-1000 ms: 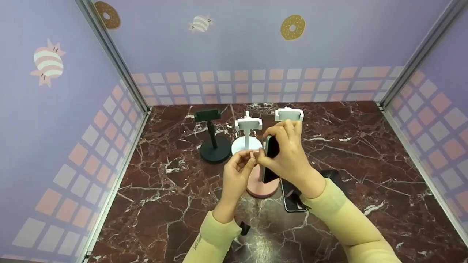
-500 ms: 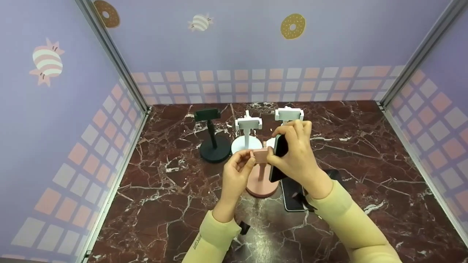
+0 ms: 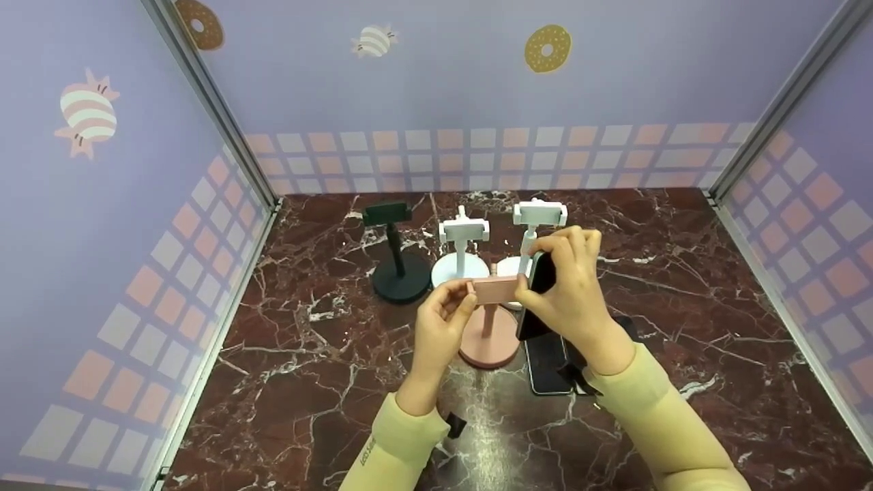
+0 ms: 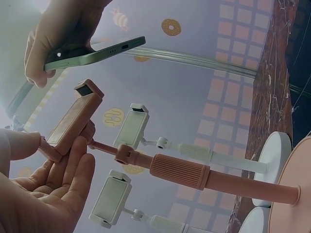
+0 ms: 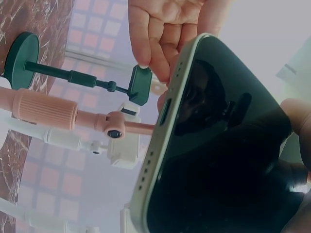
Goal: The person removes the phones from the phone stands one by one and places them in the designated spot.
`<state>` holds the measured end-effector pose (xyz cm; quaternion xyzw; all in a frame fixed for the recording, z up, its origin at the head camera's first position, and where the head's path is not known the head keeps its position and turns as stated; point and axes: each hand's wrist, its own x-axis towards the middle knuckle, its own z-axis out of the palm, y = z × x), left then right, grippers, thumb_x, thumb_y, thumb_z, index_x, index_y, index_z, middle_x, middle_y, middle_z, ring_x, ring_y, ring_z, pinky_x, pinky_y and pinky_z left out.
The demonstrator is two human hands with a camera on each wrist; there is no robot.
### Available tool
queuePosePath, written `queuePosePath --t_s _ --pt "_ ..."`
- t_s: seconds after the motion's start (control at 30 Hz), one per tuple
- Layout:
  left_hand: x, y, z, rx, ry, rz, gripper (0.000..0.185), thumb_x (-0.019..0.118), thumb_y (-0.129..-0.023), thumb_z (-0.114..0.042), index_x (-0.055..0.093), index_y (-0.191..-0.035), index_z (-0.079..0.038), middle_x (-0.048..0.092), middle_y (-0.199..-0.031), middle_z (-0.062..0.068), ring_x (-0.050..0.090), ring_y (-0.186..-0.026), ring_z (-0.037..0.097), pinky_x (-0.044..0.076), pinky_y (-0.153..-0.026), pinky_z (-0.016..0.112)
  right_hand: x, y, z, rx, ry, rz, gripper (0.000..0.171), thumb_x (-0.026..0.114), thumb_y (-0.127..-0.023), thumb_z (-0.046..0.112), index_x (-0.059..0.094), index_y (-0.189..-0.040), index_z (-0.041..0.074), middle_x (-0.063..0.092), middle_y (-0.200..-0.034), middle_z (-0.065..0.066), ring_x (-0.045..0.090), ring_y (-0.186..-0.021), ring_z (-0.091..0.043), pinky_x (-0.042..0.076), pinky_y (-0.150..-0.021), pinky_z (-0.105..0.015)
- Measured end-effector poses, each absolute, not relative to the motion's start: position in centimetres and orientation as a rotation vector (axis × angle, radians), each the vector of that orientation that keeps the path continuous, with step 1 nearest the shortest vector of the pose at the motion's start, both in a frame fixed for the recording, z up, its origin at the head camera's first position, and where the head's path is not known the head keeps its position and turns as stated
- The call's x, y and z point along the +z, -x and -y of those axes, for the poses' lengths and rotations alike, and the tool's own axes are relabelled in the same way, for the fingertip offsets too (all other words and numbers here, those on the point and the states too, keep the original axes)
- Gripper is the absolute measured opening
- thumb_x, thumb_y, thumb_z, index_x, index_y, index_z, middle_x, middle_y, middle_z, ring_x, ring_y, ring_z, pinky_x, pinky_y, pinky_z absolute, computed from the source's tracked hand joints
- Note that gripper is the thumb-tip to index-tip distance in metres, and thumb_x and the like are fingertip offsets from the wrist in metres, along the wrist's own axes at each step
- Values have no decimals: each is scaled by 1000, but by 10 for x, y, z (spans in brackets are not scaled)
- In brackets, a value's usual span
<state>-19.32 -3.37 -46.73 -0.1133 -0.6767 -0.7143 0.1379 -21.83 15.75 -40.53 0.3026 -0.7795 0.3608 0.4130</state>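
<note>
A pink phone stand (image 3: pixel 488 334) stands mid-table, its clamp (image 3: pixel 492 290) at the top. My left hand (image 3: pixel 443 320) pinches the clamp's left end; the left wrist view shows thumb and fingers around the clamp (image 4: pixel 73 119). My right hand (image 3: pixel 569 290) grips a dark phone with a pale green edge (image 3: pixel 539 290) upright, just right of the clamp and apart from it. In the right wrist view the phone (image 5: pixel 218 160) fills the frame, with the pink stand's stem (image 5: pixel 43 109) to its left.
Behind stand a black stand (image 3: pixel 397 262) and two white stands (image 3: pixel 462 252) (image 3: pixel 535 232). A second phone (image 3: pixel 547 361) lies flat on the marble table (image 3: pixel 307 382), right of the pink base. Purple walls close the back and both sides.
My right hand has carried the phone to the right, off the pink clamp, which now shows in full. My left hand has stayed on the clamp's end.
</note>
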Motion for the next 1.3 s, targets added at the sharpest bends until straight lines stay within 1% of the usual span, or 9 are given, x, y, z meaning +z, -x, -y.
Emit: queuePosePath --t_s 0.1,0.2,0.37,0.47,0.63,0.77,1.0,1.17,1.3 --pt "-466 193 34 -2073 317 1956 24 65 -98 2 63 -117 17 68 -110 33 71 -101 30 60 -89 23 -406 218 -161 911 -743 1971 36 72 -70 2 56 -101 0 53 -96 -19 35 -97 -40 27 -88 -48" --pt "-466 193 34 -2073 320 1952 24 65 -98 2 63 -117 17 68 -110 33 71 -101 28 60 -89 23 -408 218 -165 916 -725 1975 35 71 -69 2 56 -101 0 53 -96 -20 35 -96 -40 27 -87 -49" --pt "-468 193 35 -2085 352 1927 25 65 -98 3 63 -118 17 68 -110 34 71 -99 20 60 -89 24 -411 218 -173 927 -682 1983 35 70 -69 2 56 -101 0 53 -96 -20 35 -96 -40 27 -89 -45" --pt "-469 194 35 -2092 355 1917 25 65 -97 4 62 -118 18 68 -111 35 71 -100 18 60 -89 24 -414 219 -179 931 -652 1994 35 69 -68 1 56 -101 0 52 -96 -20 35 -97 -41 27 -91 -43" --pt "-471 195 35 -2096 341 1911 25 65 -98 1 63 -117 17 68 -111 33 70 -100 12 60 -90 23 -419 219 -189 924 -613 2011 37 69 -68 0 56 -102 0 52 -97 -21 34 -97 -41 28 -91 -46" --pt "-473 196 35 -2110 324 1900 24 67 -97 3 64 -116 16 68 -111 33 69 -98 6 59 -88 21 -426 220 -198 912 -591 2024 36 69 -69 1 55 -102 -1 52 -97 -21 33 -95 -41 28 -89 -48" --pt "-474 197 37 -2129 334 1891 25 67 -96 3 64 -116 17 68 -112 33 68 -98 5 60 -89 22 -437 220 -211 892 -563 2044 36 69 -69 2 55 -101 -3 50 -96 -23 31 -93 -40 25 -87 -49" --pt "-475 198 39 -2131 338 1902 26 68 -95 4 64 -117 17 68 -113 33 68 -98 3 59 -89 21 -444 219 -221 887 -523 2066 36 68 -69 1 56 -102 -4 49 -96 -23 30 -93 -41 25 -86 -48" --pt "-478 200 41 -2140 387 1890 28 69 -95 3 63 -118 18 67 -115 36 69 -98 2 59 -90 22 -450 218 -231 877 -494 2077 36 67 -69 2 55 -102 -4 48 -94 -23 29 -92 -40 24 -84 -46"
